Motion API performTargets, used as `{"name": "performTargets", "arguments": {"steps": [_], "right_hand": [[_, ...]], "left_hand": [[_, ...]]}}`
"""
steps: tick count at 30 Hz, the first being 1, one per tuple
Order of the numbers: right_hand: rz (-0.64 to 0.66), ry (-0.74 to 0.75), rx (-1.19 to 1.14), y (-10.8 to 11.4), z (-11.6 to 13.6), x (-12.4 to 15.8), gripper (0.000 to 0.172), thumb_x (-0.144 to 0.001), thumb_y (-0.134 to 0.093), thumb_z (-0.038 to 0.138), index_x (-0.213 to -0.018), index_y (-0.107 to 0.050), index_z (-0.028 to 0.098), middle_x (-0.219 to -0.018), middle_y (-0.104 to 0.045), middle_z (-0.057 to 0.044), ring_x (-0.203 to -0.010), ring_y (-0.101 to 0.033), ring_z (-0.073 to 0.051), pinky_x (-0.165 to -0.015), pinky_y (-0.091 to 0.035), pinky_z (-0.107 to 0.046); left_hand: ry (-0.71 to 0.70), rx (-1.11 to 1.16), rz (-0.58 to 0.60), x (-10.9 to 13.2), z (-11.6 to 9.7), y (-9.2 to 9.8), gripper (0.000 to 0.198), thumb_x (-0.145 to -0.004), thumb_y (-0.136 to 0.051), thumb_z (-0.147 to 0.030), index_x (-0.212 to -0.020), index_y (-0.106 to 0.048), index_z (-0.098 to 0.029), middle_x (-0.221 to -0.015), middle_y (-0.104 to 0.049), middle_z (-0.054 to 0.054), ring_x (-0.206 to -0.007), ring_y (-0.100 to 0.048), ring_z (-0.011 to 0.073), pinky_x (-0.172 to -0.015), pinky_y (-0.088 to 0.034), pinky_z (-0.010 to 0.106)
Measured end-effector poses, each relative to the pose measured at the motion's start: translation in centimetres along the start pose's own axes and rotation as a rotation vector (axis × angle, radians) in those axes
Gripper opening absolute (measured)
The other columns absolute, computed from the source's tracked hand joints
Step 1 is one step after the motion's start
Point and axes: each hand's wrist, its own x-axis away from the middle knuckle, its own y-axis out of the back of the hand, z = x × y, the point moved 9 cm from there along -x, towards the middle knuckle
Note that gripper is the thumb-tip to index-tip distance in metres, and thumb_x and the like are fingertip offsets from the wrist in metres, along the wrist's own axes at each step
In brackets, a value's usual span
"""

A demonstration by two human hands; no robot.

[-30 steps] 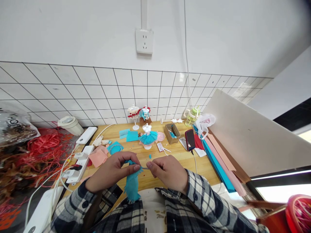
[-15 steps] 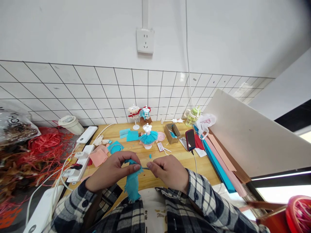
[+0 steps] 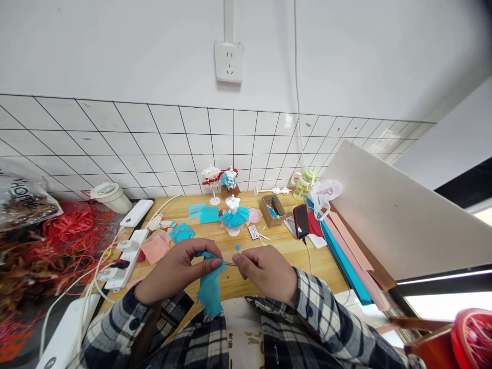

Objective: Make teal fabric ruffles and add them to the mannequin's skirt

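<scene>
My left hand [image 3: 175, 271] pinches the top of a strip of teal frayed cloth [image 3: 209, 292] that hangs down toward my lap. My right hand [image 3: 265, 271] is closed, its fingertips pinching a thin needle [image 3: 229, 264] that points at the cloth. Both hands hover over the near edge of the wooden table [image 3: 292, 256]. Beyond them stands a small mannequin in a teal dress [image 3: 234, 217].
Teal and pink cloth scraps [image 3: 156, 249], a small brown box [image 3: 271, 210], a phone on a cable [image 3: 301, 221], a white power strip [image 3: 123, 261] and red raffia [image 3: 73, 225] lie around. Coloured paper strips [image 3: 346, 251] and a large board [image 3: 400, 215] lean at the right.
</scene>
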Motion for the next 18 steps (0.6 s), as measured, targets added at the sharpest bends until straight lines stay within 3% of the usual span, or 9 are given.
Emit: {"name": "performTargets", "arguments": {"steps": [8,18], "right_hand": [[-0.007,0.015,-0.008,-0.04,-0.14,0.00,0.058,-0.095,-0.030,0.054,-0.058,-0.054,0.017,-0.047,-0.042,0.004,-0.046,-0.036,-0.007,-0.048,-0.018,-0.025],[0.018,0.011,-0.029,-0.04,0.01,0.21,0.055,-0.094,-0.034,0.052,-0.056,-0.053,0.016,-0.046,-0.042,0.004,-0.045,-0.035,-0.006,-0.047,-0.018,-0.025]], "left_hand": [[-0.054,0.043,0.035,-0.03,-0.78,-0.27,0.016,-0.082,-0.061,-0.037,-0.082,-0.069,-0.024,-0.083,-0.072,0.000,-0.083,-0.064,0.0183,-0.079,-0.047,0.027],[-0.057,0.053,0.057,-0.03,-0.69,-0.41,0.013,-0.082,-0.062,-0.035,-0.082,-0.069,-0.025,-0.082,-0.072,-0.002,-0.081,-0.063,0.0171,-0.081,-0.046,0.027]]}}
